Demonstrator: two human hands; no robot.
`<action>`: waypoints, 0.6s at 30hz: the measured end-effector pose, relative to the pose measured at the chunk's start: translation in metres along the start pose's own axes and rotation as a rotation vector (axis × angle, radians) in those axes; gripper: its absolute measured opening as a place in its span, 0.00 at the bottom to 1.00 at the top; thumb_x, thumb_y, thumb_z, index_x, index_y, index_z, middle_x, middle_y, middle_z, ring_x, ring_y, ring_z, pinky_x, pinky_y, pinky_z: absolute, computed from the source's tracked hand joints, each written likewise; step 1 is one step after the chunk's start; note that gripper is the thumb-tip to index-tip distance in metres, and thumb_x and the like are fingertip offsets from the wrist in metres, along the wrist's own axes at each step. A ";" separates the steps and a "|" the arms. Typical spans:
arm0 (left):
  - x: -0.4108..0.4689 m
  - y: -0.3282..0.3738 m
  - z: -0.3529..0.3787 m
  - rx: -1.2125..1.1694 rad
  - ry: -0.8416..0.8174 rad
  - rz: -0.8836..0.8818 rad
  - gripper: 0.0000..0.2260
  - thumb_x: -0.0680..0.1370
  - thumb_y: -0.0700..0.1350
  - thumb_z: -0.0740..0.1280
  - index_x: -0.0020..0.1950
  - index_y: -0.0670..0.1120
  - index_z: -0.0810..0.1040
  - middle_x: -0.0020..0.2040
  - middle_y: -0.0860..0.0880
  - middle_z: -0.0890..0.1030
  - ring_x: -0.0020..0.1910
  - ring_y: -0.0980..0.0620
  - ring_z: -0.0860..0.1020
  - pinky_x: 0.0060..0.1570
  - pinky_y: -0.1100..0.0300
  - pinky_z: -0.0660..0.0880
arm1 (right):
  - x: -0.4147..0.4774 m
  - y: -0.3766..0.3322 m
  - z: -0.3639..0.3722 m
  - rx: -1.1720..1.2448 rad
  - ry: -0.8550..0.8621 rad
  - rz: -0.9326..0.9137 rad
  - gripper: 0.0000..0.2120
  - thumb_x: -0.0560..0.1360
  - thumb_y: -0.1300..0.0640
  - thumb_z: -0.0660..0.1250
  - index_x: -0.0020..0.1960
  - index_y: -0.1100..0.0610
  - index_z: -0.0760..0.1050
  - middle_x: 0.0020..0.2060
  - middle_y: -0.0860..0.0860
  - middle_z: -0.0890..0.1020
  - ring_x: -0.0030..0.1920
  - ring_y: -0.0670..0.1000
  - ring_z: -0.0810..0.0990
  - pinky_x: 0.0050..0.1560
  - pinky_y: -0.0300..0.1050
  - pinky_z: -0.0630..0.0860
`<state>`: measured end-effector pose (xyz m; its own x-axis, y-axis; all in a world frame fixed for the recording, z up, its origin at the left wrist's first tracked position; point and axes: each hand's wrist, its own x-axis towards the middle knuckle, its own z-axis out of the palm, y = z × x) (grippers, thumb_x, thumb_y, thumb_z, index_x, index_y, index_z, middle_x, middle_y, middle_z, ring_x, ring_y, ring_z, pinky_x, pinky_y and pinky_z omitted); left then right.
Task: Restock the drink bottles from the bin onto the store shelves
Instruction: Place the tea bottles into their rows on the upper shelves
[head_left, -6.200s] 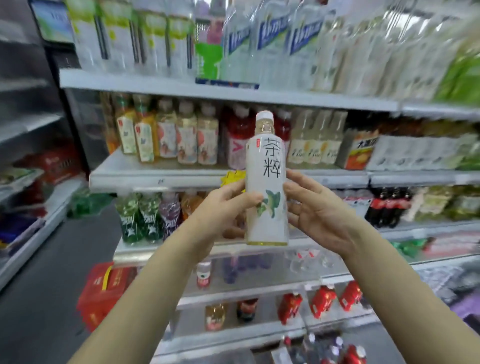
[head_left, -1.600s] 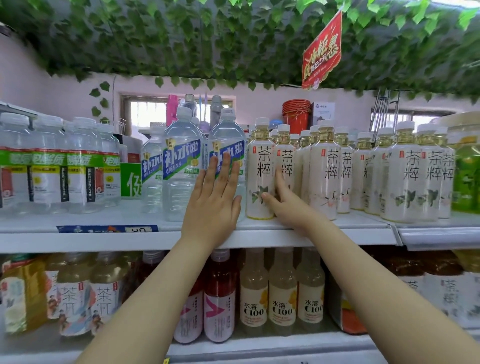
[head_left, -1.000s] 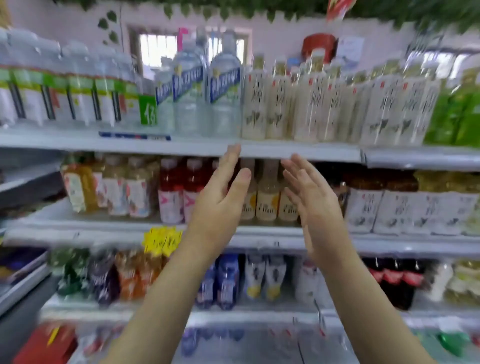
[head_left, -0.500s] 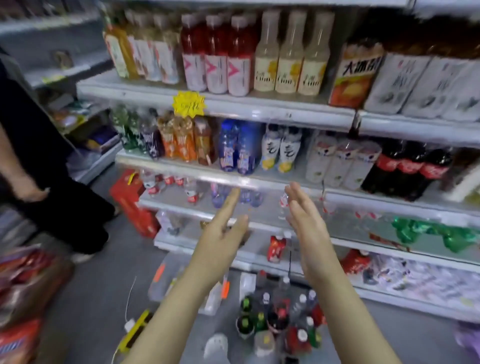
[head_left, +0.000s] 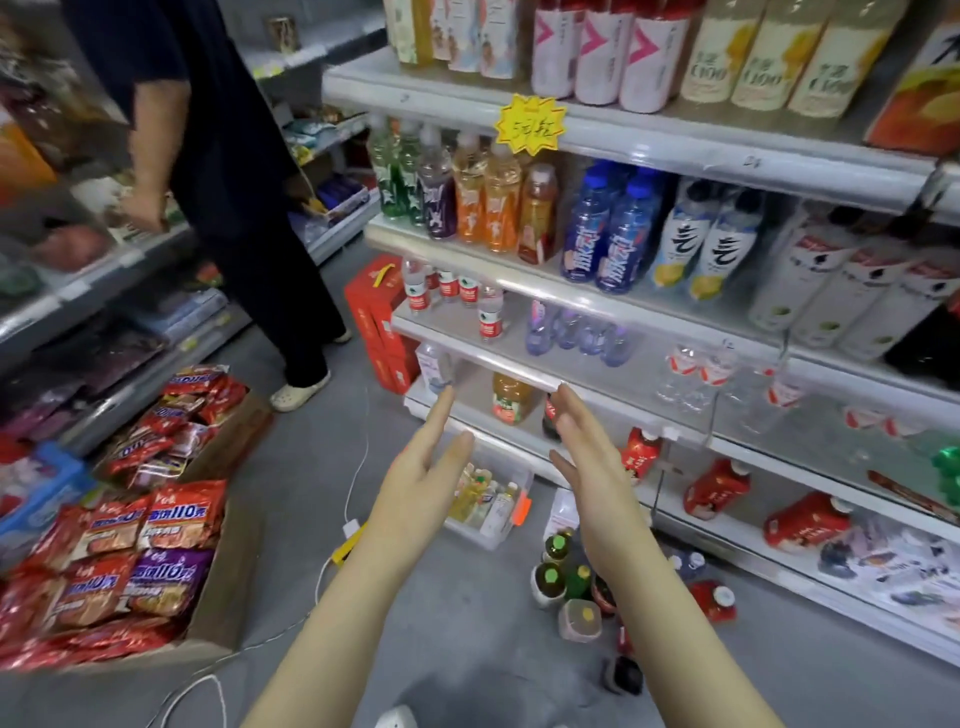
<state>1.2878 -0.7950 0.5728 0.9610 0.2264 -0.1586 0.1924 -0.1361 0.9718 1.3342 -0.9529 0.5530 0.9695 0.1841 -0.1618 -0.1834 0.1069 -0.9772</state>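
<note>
At left, carton of snack packets (head_left: 156, 545) on the floor, bystander (head_left: 234, 156) beyond. Midway, left hand (head_left: 423, 470) released, fingers straight, grasping nothing. Beneath and between the hands, clear bin (head_left: 483, 538) on the floor, drink bottles (head_left: 480, 493) inside. Right hand (head_left: 587, 457) likewise loose and empty. Loose bottles (head_left: 553, 571) standing below it, before well-filled shelves (head_left: 675, 150). Seems partway: plenty left to shelve.

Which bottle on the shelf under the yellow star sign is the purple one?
The purple bottle, standing between the green bottles on its left and the orange bottles on its right.
</note>
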 end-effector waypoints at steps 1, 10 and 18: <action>0.000 -0.006 -0.012 -0.012 0.006 -0.006 0.22 0.81 0.51 0.61 0.74 0.64 0.62 0.71 0.69 0.63 0.70 0.68 0.62 0.56 0.79 0.60 | 0.000 0.003 0.011 -0.010 -0.007 0.009 0.14 0.80 0.47 0.59 0.63 0.32 0.68 0.67 0.32 0.71 0.68 0.34 0.68 0.73 0.45 0.64; -0.012 -0.045 -0.138 -0.075 0.094 -0.084 0.22 0.81 0.51 0.61 0.74 0.63 0.62 0.67 0.71 0.63 0.69 0.68 0.62 0.66 0.65 0.60 | 0.000 0.038 0.128 -0.122 -0.089 0.098 0.21 0.82 0.47 0.59 0.75 0.44 0.65 0.72 0.39 0.69 0.71 0.38 0.66 0.76 0.52 0.60; -0.016 -0.084 -0.212 -0.053 0.079 -0.116 0.24 0.80 0.52 0.62 0.76 0.58 0.62 0.70 0.67 0.63 0.71 0.66 0.61 0.60 0.75 0.59 | 0.005 0.079 0.180 -0.080 -0.008 0.167 0.19 0.83 0.50 0.58 0.73 0.46 0.67 0.71 0.44 0.71 0.68 0.43 0.71 0.74 0.50 0.65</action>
<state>1.2141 -0.5824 0.5311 0.9139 0.3135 -0.2578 0.2882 -0.0540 0.9561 1.2949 -0.7673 0.5001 0.9252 0.2009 -0.3219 -0.3279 -0.0037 -0.9447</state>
